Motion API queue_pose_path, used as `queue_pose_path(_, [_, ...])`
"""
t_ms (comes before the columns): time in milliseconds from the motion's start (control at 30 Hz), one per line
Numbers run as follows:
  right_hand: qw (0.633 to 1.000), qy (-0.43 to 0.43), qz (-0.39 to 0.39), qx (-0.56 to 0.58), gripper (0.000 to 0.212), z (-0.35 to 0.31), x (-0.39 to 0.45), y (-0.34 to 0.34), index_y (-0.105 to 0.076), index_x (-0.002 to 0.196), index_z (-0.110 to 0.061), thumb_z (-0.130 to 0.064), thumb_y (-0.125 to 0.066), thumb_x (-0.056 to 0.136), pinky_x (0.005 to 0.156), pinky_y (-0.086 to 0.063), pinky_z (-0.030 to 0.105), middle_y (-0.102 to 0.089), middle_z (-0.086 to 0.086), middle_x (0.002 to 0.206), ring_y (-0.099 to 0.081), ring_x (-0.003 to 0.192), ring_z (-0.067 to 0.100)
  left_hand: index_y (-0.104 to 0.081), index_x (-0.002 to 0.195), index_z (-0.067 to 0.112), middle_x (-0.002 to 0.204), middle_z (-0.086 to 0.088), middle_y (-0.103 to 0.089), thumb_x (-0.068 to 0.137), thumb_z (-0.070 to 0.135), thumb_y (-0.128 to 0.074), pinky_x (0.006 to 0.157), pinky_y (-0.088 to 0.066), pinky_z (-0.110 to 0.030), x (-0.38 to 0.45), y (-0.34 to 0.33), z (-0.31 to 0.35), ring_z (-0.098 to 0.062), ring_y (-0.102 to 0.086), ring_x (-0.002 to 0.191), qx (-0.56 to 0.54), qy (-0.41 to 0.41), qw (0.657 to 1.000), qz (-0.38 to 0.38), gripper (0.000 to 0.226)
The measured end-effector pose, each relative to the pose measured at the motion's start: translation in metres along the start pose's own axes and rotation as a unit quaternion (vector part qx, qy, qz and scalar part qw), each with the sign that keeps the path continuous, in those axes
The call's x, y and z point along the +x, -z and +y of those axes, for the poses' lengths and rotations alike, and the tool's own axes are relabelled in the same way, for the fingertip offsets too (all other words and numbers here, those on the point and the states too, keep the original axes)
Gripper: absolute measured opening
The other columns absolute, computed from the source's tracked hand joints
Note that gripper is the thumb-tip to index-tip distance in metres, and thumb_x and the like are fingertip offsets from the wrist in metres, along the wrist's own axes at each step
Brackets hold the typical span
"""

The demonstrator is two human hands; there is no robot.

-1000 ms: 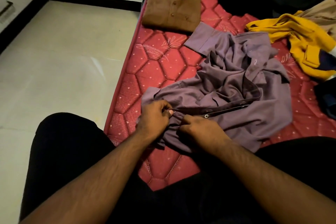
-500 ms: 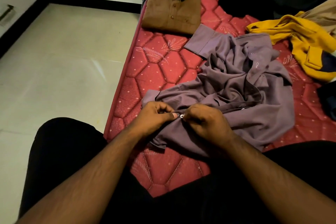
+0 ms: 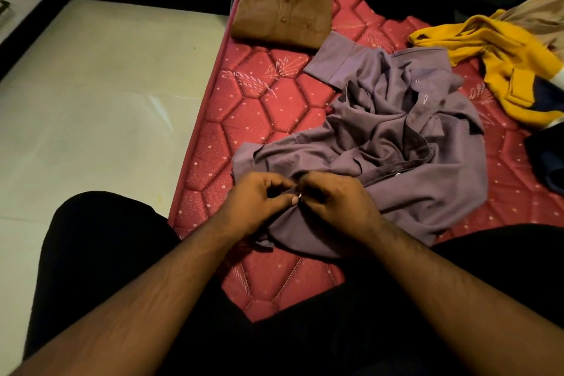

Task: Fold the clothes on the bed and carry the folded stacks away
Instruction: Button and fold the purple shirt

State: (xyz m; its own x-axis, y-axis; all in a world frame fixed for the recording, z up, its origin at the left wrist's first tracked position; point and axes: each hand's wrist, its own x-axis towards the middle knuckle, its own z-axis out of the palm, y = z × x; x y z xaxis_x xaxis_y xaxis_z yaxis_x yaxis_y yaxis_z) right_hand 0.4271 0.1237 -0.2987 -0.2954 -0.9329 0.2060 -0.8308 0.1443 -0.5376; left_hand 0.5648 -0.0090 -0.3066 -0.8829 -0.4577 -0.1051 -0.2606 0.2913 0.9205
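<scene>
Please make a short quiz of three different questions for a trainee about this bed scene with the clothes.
1. True or false: the brown shirt lies folded on the bed.
2. Multiple choice: what do the left hand and right hand pinch together? A) the yellow garment B) the purple shirt C) the brown shirt
3. Fill in: between the fingertips shows a small ____ of the purple shirt.

Key:
1. True
2. B
3. button
</scene>
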Motion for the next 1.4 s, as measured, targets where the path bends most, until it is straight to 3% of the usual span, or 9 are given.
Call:
queue_pose_path(100, [0.999, -0.023, -0.008, 0.021, 0.046, 0.000, 0.001, -0.002, -0.061, 0.126, -0.022, -0.030, -0.061, 0.081, 0.072, -0.057, 0.035, -0.072, -0.001, 0.102, -0.068, 0.089, 0.019, -0.077, 0.094, 0.016, 0.084, 0.009, -0.075, 0.082, 0.013, -0.077, 0.071, -0.053, -0.024, -0.002, -0.002, -0.001, -0.004, -0.069, 0.076, 0.025, -0.008, 1.000, 0.015, 0.013])
queue_pose_path(300, [0.998, -0.050, -0.012, 0.035, 0.039, 0.001, -0.002, -0.002, -0.064, 0.116, -0.027, -0.035, -0.064, 0.078, 0.074, -0.057, 0.040, -0.072, -0.005, 0.102, -0.069, 0.090, 0.017, -0.076, 0.087, 0.008, 0.073, -0.010, -0.071, 0.080, 0.004, -0.076, 0.057, -0.043, -0.020, -0.006, -0.006, 0.004, -0.012, -0.057, 0.066, -0.110, 0.090, 0.990, 0.006, 0.008])
queue_pose_path(467, [0.997, -0.060, -0.016, 0.039, 0.024, -0.003, -0.002, -0.001, -0.056, 0.102, -0.032, -0.033, -0.060, 0.079, 0.066, -0.055, 0.040, -0.072, -0.010, 0.091, -0.069, 0.082, 0.017, -0.076, 0.089, 0.003, 0.079, -0.011, -0.075, 0.081, 0.004, -0.075, 0.063, -0.050, -0.021, -0.005, -0.006, 0.001, -0.012, -0.063, 0.069, -0.143, 0.113, 0.983, -0.012, 0.008])
queue_pose_path(600, [0.995, -0.073, -0.060, 0.037, 0.044, -0.001, 0.000, 0.001, -0.059, 0.122, -0.031, -0.029, -0.070, 0.080, 0.076, -0.056, 0.036, -0.072, -0.009, 0.103, -0.069, 0.091, 0.014, -0.075, 0.087, 0.011, 0.082, -0.019, -0.073, 0.083, 0.011, -0.076, 0.065, -0.047, -0.033, -0.009, -0.011, 0.002, -0.019, -0.062, 0.070, -0.098, 0.090, 0.991, -0.002, 0.004])
queue_pose_path(733, [0.993, -0.092, -0.067, 0.025, 0.028, 0.001, -0.001, 0.002, -0.071, 0.104, -0.026, -0.031, -0.072, 0.077, 0.074, -0.055, 0.038, -0.073, -0.003, 0.095, -0.069, 0.088, 0.017, -0.073, 0.085, 0.008, 0.079, -0.018, -0.071, 0.082, 0.006, -0.076, 0.061, -0.047, -0.030, -0.010, -0.013, 0.001, -0.014, -0.060, 0.065, -0.069, 0.080, 0.994, -0.008, 0.006])
queue_pose_path(833, [0.992, -0.106, -0.074, -0.002, 0.019, -0.001, -0.001, 0.002, -0.072, 0.095, -0.026, -0.033, -0.071, 0.077, 0.071, -0.054, 0.037, -0.073, -0.001, 0.091, -0.068, 0.086, 0.021, -0.070, 0.079, 0.012, 0.066, 0.000, -0.068, 0.079, 0.010, -0.079, 0.058, -0.044, -0.023, -0.009, -0.015, -0.002, -0.004, -0.056, 0.060, -0.017, 0.066, 0.998, -0.009, 0.009])
queue_pose_path(1200, [0.984, -0.132, -0.115, -0.031, 0.017, -0.003, 0.006, 0.004, -0.069, 0.095, -0.026, -0.035, -0.069, 0.081, 0.075, -0.050, 0.032, -0.071, -0.002, 0.097, -0.065, 0.094, 0.022, -0.077, 0.079, 0.013, 0.065, 0.007, -0.067, 0.083, 0.018, -0.074, 0.052, -0.035, -0.006, -0.006, -0.012, -0.003, 0.007, -0.059, 0.064, 0.174, 0.004, 0.981, 0.081, 0.007])
queue_pose_path(1300, [0.983, -0.129, -0.118, -0.051, 0.017, -0.006, 0.005, 0.003, -0.066, 0.098, -0.028, -0.039, -0.064, 0.085, 0.074, -0.049, 0.032, -0.070, -0.001, 0.102, -0.065, 0.097, 0.024, -0.063, 0.061, 0.024, 0.054, 0.018, -0.051, 0.079, 0.010, -0.075, 0.052, -0.033, -0.004, -0.006, -0.016, 0.000, 0.012, -0.054, 0.059, 0.175, -0.003, 0.980, 0.095, 0.026])
queue_pose_path(1400, [0.982, -0.131, -0.124, -0.057, 0.017, -0.009, 0.004, 0.003, -0.059, 0.100, -0.027, -0.039, -0.061, 0.087, 0.073, -0.048, 0.034, -0.069, 0.002, 0.103, -0.064, 0.097, 0.028, -0.042, 0.056, 0.028, 0.053, 0.015, -0.044, 0.071, 0.008, -0.066, 0.053, -0.032, -0.014, -0.007, -0.019, 0.003, -0.002, -0.049, 0.057, 0.185, -0.027, 0.973, 0.133, 0.034])
